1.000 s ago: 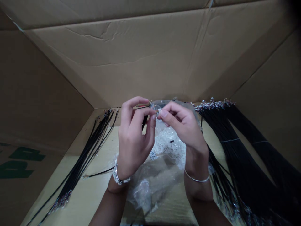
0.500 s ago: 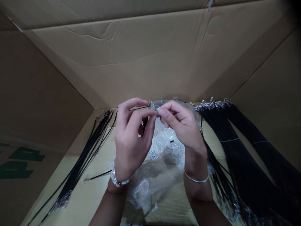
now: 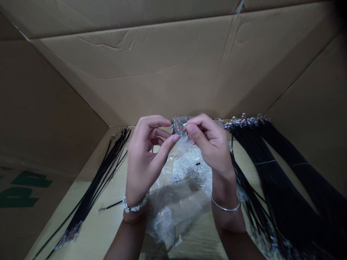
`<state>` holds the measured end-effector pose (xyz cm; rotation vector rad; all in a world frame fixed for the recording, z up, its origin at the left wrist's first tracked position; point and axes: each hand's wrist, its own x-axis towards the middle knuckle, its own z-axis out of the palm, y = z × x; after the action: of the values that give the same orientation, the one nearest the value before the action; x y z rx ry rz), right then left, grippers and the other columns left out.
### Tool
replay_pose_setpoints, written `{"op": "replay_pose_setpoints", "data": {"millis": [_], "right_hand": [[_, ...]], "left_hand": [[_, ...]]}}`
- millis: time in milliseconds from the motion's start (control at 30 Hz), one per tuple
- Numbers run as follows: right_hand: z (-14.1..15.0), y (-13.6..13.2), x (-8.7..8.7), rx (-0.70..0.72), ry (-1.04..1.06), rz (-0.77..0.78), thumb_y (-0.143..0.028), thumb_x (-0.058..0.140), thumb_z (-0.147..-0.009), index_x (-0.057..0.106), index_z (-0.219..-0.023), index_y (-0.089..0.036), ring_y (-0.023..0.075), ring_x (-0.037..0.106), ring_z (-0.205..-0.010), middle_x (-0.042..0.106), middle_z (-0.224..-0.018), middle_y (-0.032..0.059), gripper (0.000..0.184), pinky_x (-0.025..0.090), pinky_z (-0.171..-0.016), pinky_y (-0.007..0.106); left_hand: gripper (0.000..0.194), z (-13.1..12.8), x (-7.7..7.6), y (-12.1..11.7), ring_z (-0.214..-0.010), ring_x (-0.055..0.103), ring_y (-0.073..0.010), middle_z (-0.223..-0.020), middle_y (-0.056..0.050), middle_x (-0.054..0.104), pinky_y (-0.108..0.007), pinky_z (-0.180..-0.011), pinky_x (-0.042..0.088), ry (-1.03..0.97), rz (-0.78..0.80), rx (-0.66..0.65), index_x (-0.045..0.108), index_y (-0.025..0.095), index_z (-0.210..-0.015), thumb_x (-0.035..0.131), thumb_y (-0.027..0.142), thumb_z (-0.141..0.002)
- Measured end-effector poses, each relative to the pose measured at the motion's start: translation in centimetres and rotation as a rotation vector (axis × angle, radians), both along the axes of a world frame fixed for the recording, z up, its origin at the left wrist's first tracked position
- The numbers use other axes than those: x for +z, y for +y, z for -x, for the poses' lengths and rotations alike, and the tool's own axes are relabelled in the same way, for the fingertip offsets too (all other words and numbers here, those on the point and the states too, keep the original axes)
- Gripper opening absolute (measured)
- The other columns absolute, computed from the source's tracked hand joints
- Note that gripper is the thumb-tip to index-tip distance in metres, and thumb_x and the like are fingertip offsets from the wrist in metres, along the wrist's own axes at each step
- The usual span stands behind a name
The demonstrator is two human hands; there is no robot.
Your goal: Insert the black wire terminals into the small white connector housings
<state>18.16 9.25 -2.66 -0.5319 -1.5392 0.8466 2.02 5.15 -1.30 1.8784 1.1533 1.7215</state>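
Observation:
My left hand [image 3: 146,155] is curled, with its fingertips around the end of a thin cable. Bare red, blue and other coloured wires [image 3: 177,126] fan out from that end, between both hands. My right hand [image 3: 207,141] pinches a small white connector [image 3: 184,125] between thumb and forefinger, right against those wires. The black part of the cable is hidden by my fingers. Below my hands lies a clear plastic bag [image 3: 173,213] of loose white connectors [image 3: 189,166].
A large bundle of black cables [image 3: 273,173] with small connectors on their ends lies to the right. A smaller bundle [image 3: 97,187] and a single loose cable [image 3: 110,206] lie to the left. Cardboard walls [image 3: 135,61] surround the pale wooden surface [image 3: 108,195].
My left hand has shifted down and left, and the black cable no longer shows between its fingers. The coloured wires now fan out more widely. My right hand has barely moved.

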Motion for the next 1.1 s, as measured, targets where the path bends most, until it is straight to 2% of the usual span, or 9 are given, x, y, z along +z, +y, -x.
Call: {"op": "replay_pose_setpoints", "data": {"millis": [100,233,400,667,867,967,1100], "right_hand": [[0.03,0.09,-0.08,0.003,0.010,-0.012,-0.032,0.061,-0.104,0.066,-0.088,-0.023,0.0092,0.045,-0.060,0.049,-0.068,-0.0042,0.019,0.038,-0.055,0.024],[-0.05,0.20,-0.19,-0.007,-0.008,-0.017,-0.033,0.061,-0.103,0.066,-0.089,-0.023,0.0092,0.044,-0.060,0.048,-0.067,-0.0045,0.018,0.037,-0.054,0.023],[-0.06,0.31,-0.24,-0.026,-0.025,-0.032,-0.033,0.061,-0.104,0.066,-0.089,-0.023,0.0090,0.044,-0.060,0.050,-0.068,-0.0046,0.018,0.037,-0.055,0.024],[0.00,0.14,-0.11,-0.043,-0.021,-0.037,-0.033,0.061,-0.103,0.066,-0.088,-0.022,0.0083,0.045,-0.062,0.052,-0.071,-0.0048,0.020,0.036,-0.057,0.024],[0.03,0.01,-0.12,-0.054,0.004,-0.031,-0.035,0.062,-0.102,0.066,-0.088,-0.022,0.0100,0.044,-0.061,0.052,-0.071,-0.0041,0.020,0.035,-0.056,0.026],[0.05,0.02,-0.15,-0.078,-0.007,-0.034,-0.036,0.062,-0.102,0.066,-0.087,-0.023,0.0112,0.045,-0.062,0.053,-0.071,-0.0035,0.020,0.035,-0.057,0.027],[0.04,0.00,-0.16,-0.081,-0.011,-0.041,-0.037,0.062,-0.102,0.067,-0.087,-0.023,0.0111,0.045,-0.061,0.053,-0.070,-0.0036,0.021,0.035,-0.057,0.028]], "left_hand": [[0.020,0.33,0.08,0.12,-0.078,0.067,-0.0104,-0.107,-0.004,0.066,-0.019,-0.059,0.054,-0.026,0.090,-0.049,0.068,0.022,-0.111,0.075,0.025,-0.093],[0.009,0.56,0.30,0.33,-0.072,0.065,-0.0088,-0.107,-0.005,0.065,-0.018,-0.054,0.051,-0.038,0.100,-0.128,0.071,0.020,-0.105,0.068,0.025,-0.098],[0.009,0.48,0.43,0.53,-0.070,0.063,-0.0083,-0.101,-0.005,0.065,-0.018,-0.053,0.050,-0.061,0.113,-0.152,0.071,0.019,-0.103,0.067,0.026,-0.099],[0.025,0.19,0.22,0.36,-0.075,0.065,-0.0076,-0.107,-0.003,0.068,-0.017,-0.062,0.053,-0.049,0.053,-0.018,0.070,0.022,-0.108,0.083,0.023,-0.086],[0.030,-0.06,-0.20,0.66,-0.077,0.066,-0.0078,-0.106,-0.001,0.068,-0.018,-0.066,0.057,0.023,-0.125,0.034,0.068,0.020,-0.105,0.086,0.019,-0.081],[0.024,-0.19,-0.28,0.75,-0.079,0.068,-0.0099,-0.101,-0.001,0.070,-0.018,-0.065,0.057,0.025,-0.108,0.060,0.069,0.019,-0.102,0.084,0.021,-0.083],[0.023,-0.17,-0.33,0.81,-0.072,0.068,-0.0099,-0.093,-0.001,0.072,-0.018,-0.058,0.056,-0.013,-0.027,0.057,0.070,0.020,-0.101,0.084,0.027,-0.085]]}}
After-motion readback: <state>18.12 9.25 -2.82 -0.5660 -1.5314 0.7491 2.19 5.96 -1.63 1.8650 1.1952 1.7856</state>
